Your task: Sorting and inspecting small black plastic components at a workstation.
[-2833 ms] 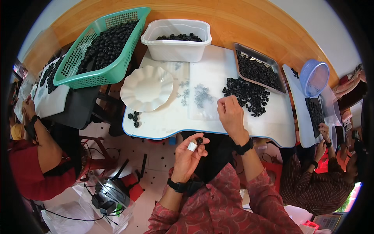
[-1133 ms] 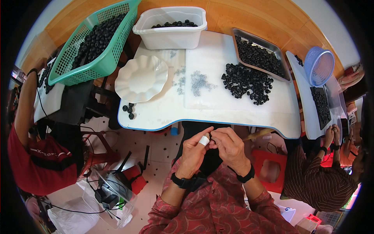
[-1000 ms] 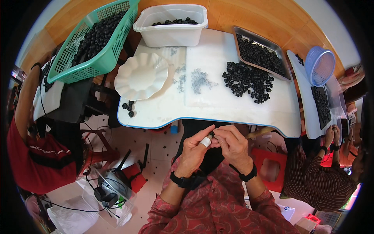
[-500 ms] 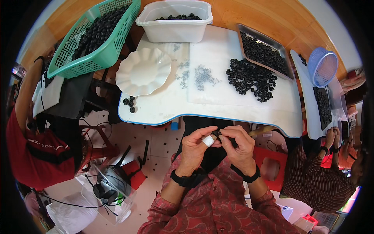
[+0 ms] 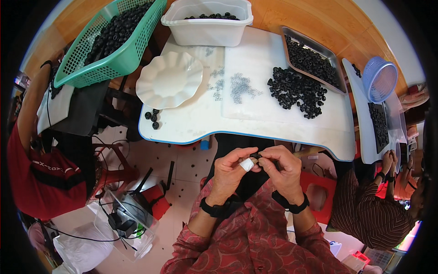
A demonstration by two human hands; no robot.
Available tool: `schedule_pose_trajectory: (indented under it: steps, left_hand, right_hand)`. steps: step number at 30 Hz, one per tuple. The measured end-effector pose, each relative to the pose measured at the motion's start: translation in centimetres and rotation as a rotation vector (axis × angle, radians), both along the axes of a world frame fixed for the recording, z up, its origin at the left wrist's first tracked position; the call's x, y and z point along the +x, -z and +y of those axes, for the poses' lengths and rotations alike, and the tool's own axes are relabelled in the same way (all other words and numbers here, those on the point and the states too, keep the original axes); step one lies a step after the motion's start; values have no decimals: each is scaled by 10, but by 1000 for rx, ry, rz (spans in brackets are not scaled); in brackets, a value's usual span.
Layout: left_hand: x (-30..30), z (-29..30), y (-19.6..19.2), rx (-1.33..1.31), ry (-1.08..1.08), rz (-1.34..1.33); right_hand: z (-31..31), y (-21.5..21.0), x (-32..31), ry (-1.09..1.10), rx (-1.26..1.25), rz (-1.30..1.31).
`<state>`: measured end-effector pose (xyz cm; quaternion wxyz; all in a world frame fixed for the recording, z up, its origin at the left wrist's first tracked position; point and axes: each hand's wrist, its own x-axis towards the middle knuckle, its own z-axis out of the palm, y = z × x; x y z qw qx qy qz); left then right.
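Note:
Above my lap, just off the near edge of the table, my two hands meet at the fingertips around a small black ring-like part (image 5: 256,155). My left hand (image 5: 229,172) pinches it between thumb and fingers, with a white wrap (image 5: 247,164) around one digit. From the other side, my right hand (image 5: 284,170) presses its closed thumb and forefinger against the same part. My fingers cover most of it. Loose black parts (image 5: 299,92) lie in a heap on the table, beside small silvery bits (image 5: 242,86) too fine to make out.
A metal tray (image 5: 340,68) of black parts, a white tub (image 5: 207,34) and a scalloped white plate (image 5: 169,80) stand on the table. Several black pieces (image 5: 155,124) sit near its left corner. A green basket (image 5: 127,68) is at far left. Other people work on both sides.
My right thumb and fingers have shifted on the black part, which shows more between the fingertips now. My left hand keeps nearly the same pose.

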<state>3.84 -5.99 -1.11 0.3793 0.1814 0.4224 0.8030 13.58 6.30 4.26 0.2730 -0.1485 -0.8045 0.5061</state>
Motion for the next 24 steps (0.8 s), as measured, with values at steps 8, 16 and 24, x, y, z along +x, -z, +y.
schedule_pose_trajectory:
  steps: [8, 16, 24]
  left_hand:
    - [0, 1, -5, -3, -23, -89]
    - [0, 0, -7, -13, -12, -100]
    - [-2, 0, -3, -20, -7, -72]
  right_hand:
    - [6, -4, -2, -17, 127, -29]
    - [7, 0, -1, 5, 5, -58]
    - [4, 5, -3, 20, -8, -34]
